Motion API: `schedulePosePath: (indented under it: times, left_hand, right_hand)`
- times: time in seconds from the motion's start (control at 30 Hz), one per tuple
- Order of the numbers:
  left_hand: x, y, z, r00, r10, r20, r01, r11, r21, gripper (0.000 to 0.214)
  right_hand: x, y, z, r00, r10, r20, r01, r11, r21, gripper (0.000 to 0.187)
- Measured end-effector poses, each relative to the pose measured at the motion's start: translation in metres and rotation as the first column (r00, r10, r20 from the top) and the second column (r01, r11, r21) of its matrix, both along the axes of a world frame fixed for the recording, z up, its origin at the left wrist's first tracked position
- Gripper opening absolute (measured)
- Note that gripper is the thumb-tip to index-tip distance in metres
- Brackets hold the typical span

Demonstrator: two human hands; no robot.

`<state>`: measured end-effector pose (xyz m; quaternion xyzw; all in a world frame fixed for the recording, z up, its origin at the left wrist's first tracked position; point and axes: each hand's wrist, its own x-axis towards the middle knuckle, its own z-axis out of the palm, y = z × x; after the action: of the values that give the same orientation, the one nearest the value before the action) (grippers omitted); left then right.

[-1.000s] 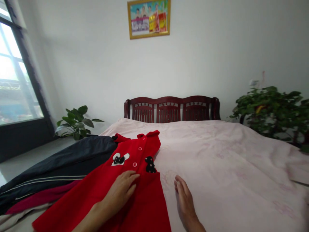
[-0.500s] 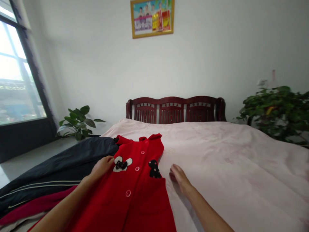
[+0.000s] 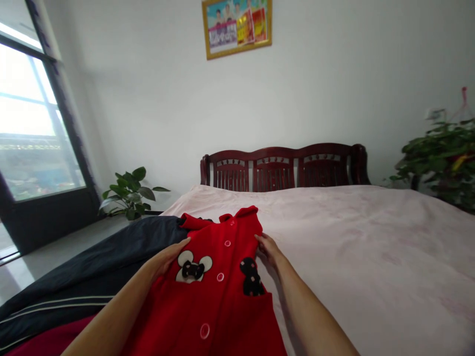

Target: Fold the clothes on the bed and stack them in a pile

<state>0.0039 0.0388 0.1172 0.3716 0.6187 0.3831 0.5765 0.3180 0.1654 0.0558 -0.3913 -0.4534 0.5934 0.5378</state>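
A red sleeveless button-front vest (image 3: 237, 316) lies face up on the bed, its collar toward the headboard. White and black mouse-shaped patches decorate its chest, and large round buttons run down the front. My left hand (image 3: 170, 257) is closed on the vest's left edge at chest height, thumb on top and fingers hidden. At the opposite armhole edge, my right hand (image 3: 269, 249) pinches the cloth between thumb and fingers. Dark navy clothing (image 3: 122, 262) with pale stripes lies beside the vest, under my left forearm. Below it shows a magenta garment (image 3: 59, 336).
A pale pink sheet (image 3: 352, 267) covers the bed, with a dark red wooden headboard (image 3: 274, 170) behind. Potted plants stand at left (image 3: 129, 193) and right (image 3: 441, 163). A framed picture (image 3: 237, 27) hangs on the wall; a glass door (image 3: 40, 133) is at far left.
My right hand has moved from the sheet onto the vest's right edge and closed on it. My left hand has slid slightly up along the other edge. The view has shifted a little.
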Motion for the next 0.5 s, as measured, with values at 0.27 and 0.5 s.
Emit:
schedulePosePath:
  times: [0.27, 0.5]
  left_hand:
    - [0.023, -0.034, 0.013, 0.942, 0.067, 0.329, -0.076, 0.997, 0.015, 0.041]
    - [0.071, -0.012, 0.071, 0.98, 0.132, 0.146, -0.196, 0.701, 0.685, 0.057]
  right_hand:
    - [0.043, -0.041, 0.076, 0.951, -0.308, 0.018, 0.291, 0.915, 0.281, 0.026]
    - [0.123, -0.086, 0.207, 0.227, -0.914, 0.336, 0.138, 0.372, 0.918, 0.04]
